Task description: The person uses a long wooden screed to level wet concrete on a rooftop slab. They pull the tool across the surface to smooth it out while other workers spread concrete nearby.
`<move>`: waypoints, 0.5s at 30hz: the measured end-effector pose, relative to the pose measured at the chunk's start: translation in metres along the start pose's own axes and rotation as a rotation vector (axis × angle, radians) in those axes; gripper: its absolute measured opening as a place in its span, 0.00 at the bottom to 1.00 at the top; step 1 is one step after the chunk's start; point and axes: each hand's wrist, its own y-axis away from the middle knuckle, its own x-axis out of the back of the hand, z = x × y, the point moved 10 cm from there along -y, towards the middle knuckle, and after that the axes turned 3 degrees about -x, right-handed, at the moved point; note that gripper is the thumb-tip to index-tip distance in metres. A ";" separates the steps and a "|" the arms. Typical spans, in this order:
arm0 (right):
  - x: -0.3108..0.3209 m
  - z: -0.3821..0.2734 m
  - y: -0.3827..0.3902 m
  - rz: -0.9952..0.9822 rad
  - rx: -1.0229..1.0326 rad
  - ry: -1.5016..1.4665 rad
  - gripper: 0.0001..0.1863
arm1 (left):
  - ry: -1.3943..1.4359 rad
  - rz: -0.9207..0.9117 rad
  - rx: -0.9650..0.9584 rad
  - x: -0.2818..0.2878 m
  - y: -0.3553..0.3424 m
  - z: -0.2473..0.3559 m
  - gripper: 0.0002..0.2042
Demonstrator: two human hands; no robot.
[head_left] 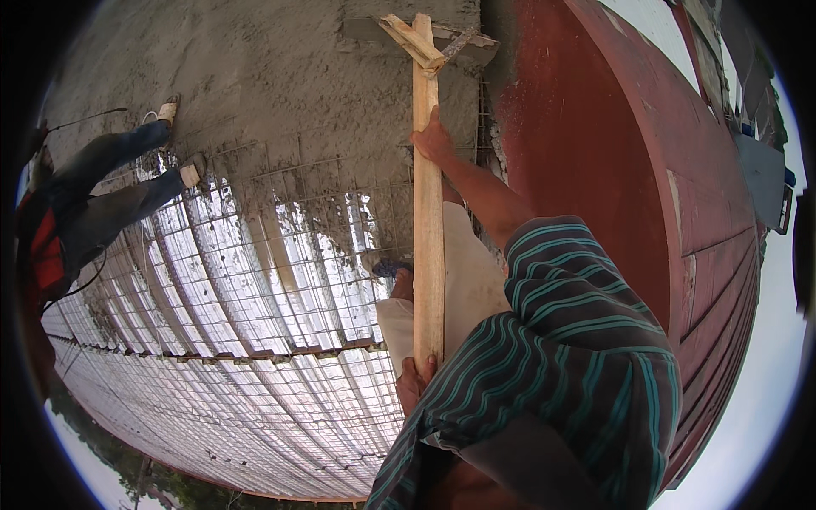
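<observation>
My right hand is closed round the upper part of a long wooden handle. Lower down, close to my body, my left hand grips the same handle. The handle belongs to a wooden concrete rake; its cross board lies on the wet grey concrete at the far end. Two short wooden braces tie handle and board together. My foot in a dark shoe stands at the ragged edge of the concrete, partly hidden by the handle.
Steel mesh over shiny corrugated decking spreads left and near, splashed with concrete. A dark red wall rises along my right. At left another person in jeans stands at the concrete's edge. A thin hose or cable shows beside them.
</observation>
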 end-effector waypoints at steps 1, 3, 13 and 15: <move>-0.015 0.014 0.020 0.006 0.005 0.001 0.53 | 0.002 0.024 0.012 0.006 0.013 -0.020 0.18; -0.043 0.046 0.061 0.024 -0.030 0.019 0.53 | 0.054 0.016 0.017 0.017 0.047 -0.058 0.19; -0.181 0.160 0.237 -0.061 -0.091 -0.095 0.60 | -0.050 0.029 0.058 0.039 0.172 -0.266 0.18; -0.199 0.169 0.268 -0.089 -0.092 -0.148 0.63 | 0.131 0.195 -0.011 0.043 0.193 -0.294 0.19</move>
